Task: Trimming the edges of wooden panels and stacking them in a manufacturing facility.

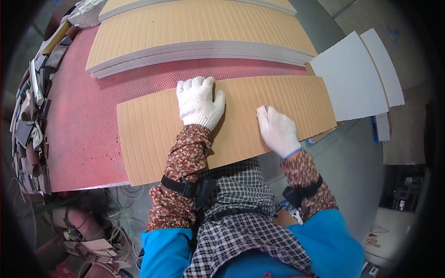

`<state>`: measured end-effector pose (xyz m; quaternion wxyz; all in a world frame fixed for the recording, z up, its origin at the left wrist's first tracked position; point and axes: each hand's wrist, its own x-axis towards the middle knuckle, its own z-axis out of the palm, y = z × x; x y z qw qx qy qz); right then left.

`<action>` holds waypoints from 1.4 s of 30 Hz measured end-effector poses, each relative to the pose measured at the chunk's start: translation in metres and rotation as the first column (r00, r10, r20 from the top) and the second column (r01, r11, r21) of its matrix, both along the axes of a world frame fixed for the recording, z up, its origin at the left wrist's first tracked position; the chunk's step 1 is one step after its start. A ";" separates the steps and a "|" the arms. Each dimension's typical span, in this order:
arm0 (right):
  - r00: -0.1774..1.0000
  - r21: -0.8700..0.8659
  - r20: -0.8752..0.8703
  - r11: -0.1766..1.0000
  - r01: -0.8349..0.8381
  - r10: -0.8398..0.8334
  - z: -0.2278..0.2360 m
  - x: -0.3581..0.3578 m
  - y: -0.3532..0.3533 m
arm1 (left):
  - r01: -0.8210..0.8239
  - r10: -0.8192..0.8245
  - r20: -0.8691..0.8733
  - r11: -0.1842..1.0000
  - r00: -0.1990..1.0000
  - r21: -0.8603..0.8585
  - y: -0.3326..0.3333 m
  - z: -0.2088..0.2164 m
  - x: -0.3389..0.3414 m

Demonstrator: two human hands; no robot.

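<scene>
A long tan grooved board point(157, 134) lies crosswise before me, its near edge close to my body. My left hand point(199, 104), in a white knit glove, rests on it left of the middle, with the fingers bent over the far edge and the thumb lying apart on top. Over the right half of the board is my right hand point(279, 132), also gloved. Its fingers are pinched together around something small, of which only a dark brownish tip shows; I cannot make out what it is.
A red mesh-textured tabletop point(79, 129) carries stacked tan grooved boards point(199, 28) with pale edges. White sheets point(350, 81) stick out on the right. Worn sanding pads and scraps point(34, 106) line the left edge. Hoses and offcuts point(99, 250) lie below at left.
</scene>
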<state>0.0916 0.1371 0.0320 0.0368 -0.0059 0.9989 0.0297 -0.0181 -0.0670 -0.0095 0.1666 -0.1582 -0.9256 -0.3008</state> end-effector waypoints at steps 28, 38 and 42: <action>0.989 0.122 -0.056 0.984 -0.127 0.134 -0.003 0.009 0.000 | 0.019 -0.020 0.014 0.999 1.000 0.029 -0.003 0.002 -0.002; 0.943 -0.335 -0.227 0.929 0.158 -0.242 -0.025 0.128 -0.020 | 0.032 -0.031 0.066 0.999 0.997 -0.018 -0.003 0.005 -0.003; 0.950 -0.340 -0.188 0.924 0.174 -0.248 -0.008 0.127 -0.035 | 0.027 -0.027 0.034 1.000 0.999 0.003 -0.003 0.002 -0.002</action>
